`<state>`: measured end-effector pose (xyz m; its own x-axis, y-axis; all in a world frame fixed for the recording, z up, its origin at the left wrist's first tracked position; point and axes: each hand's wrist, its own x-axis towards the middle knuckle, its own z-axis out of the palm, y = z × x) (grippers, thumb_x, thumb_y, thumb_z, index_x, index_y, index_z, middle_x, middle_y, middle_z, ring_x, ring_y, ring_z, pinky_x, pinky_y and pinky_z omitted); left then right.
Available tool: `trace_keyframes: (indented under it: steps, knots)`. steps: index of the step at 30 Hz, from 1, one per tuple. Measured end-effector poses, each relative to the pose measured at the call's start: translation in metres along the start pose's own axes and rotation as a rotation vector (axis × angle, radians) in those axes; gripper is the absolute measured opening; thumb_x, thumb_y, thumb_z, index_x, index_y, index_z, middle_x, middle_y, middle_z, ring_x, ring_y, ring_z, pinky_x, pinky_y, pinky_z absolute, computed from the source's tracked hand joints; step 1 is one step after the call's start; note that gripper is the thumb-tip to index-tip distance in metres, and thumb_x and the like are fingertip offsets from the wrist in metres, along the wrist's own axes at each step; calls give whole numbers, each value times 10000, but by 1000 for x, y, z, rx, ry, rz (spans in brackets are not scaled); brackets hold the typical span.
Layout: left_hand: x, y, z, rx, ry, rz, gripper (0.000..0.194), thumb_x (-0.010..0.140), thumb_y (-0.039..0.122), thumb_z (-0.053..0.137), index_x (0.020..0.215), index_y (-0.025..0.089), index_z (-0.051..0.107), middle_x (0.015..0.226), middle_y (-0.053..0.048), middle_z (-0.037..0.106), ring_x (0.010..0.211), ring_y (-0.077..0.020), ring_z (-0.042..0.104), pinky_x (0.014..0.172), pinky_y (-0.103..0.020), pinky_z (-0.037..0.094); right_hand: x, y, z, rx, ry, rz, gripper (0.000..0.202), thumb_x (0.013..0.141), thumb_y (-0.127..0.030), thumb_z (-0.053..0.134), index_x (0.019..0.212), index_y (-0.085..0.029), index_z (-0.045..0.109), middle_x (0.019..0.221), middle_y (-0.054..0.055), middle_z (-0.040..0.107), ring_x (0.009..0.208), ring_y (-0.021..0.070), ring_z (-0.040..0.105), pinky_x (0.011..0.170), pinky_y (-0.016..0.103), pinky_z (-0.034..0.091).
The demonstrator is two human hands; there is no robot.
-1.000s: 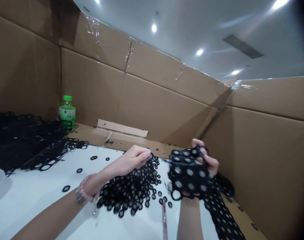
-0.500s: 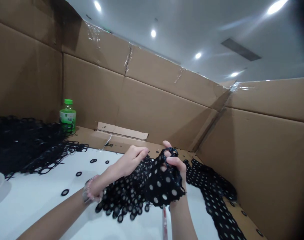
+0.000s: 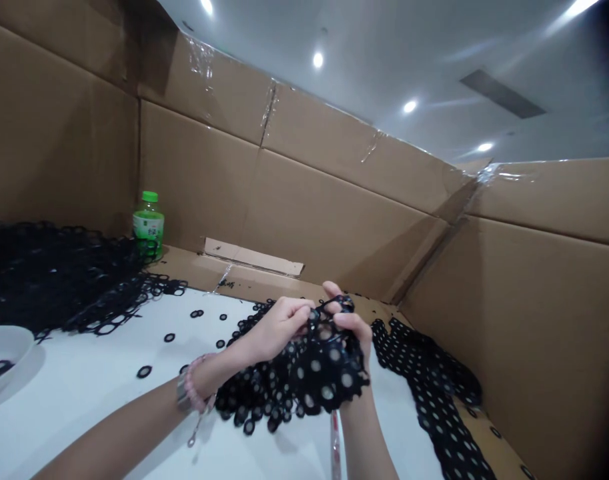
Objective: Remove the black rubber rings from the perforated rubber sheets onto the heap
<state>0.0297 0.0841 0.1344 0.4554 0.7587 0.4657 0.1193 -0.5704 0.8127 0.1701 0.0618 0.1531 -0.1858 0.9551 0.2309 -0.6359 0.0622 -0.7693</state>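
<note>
Sheet [image 3: 329,373]: I'd brace it beside the pinch, tugging gently.
Right hand [image 3: 360,333]: gripping its far end.
Left hand [image 3: 279,327]: pinching its left edge.

Held sheet [image 3: 328,379]: black, patterned with round pale-grey spots. Dotted strip [image 3: 437,387] at right: black ground, pale-grey dots in regular rows. Loose rings [image 3: 257,390]: black borders, grey centres. Tangled webbing [image 3: 54,283] at left: plain black, open looped pattern. Bowl [image 3: 17,339]: white. Work surface [image 3: 97,377]: white. Bottle [image 3: 149,230]: bright green cap, green contents, whitish label with dark green characters. Cardboard walls [image 3: 204,173]: brown, crossed by darker crease lines. Bracelet [image 3: 197,383]: pink beads. Slim stick [image 3: 335,443]: pale, marked red. Ceiling [image 3: 364,40]: blue-grey; vent [image 3: 504,93] darker grey.
</note>
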Motion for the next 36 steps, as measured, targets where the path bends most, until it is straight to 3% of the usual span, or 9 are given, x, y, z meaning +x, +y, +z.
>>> trace_keyframes:
  steps: [5,10,13,17,19,22,26,29,36]
  knots:
    - [14,-45,-19,503,-3,-162,322,878,269,223,611,176,378,554,12,437,514,-117,438,536,-221,359,-7,-43,-33,186,-72,-317,423,615,-197,582,1034,-234,540,541,-100,443,369,19,341,289,100,260]
    - [11,-75,-13,704,-85,-254,220,792,250,454,597,157,496,618,-75,578,601,-202,566,595,-284,400,1,-49,-38,135,-37,-226,346,596,-139,612,922,-229,541,528,-111,373,377,-9,339,318,52,246]
    - [9,-62,-6,771,-92,-247,226,840,276,418,686,151,525,707,-93,610,661,-213,582,608,-287,398,11,-31,-26,75,42,-155,279,615,-135,592,874,-220,531,547,-109,345,382,-12,318,359,61,275]
    - [-1,-10,-9,644,71,-15,336,922,317,251,684,176,440,659,-11,545,606,-139,498,577,-241,356,17,-13,-12,26,120,-106,325,571,-155,624,868,-215,505,532,-119,322,354,0,248,331,91,233]
    - [-10,16,-10,520,109,113,331,917,336,271,657,176,398,596,23,474,550,-109,432,544,-220,330,15,-8,-5,-12,182,-104,333,546,-161,650,831,-217,487,541,-117,351,362,8,261,320,102,219]
    - [-23,37,-7,446,46,147,305,873,373,392,643,172,385,568,45,426,508,-87,374,503,-206,291,5,-2,10,-76,249,-129,304,546,-160,669,763,-213,462,591,-100,424,411,21,345,353,112,286]
    - [-24,38,1,400,-4,106,300,844,362,456,633,173,357,576,49,416,518,-86,361,499,-208,273,-9,4,25,-130,257,-220,335,566,-152,674,826,-233,479,619,-93,451,485,43,430,445,135,387]
    - [-21,36,6,324,-34,136,224,870,267,377,667,174,361,626,36,439,559,-93,378,539,-211,300,-10,7,26,-97,266,-216,342,586,-162,663,864,-242,481,614,-101,438,438,28,380,398,123,335]
    - [-10,28,-10,232,-49,32,277,852,214,297,583,175,244,547,56,271,515,-80,265,503,-216,234,1,-21,4,-15,295,-192,341,528,-182,621,848,-208,508,546,-106,391,391,33,332,333,137,250]
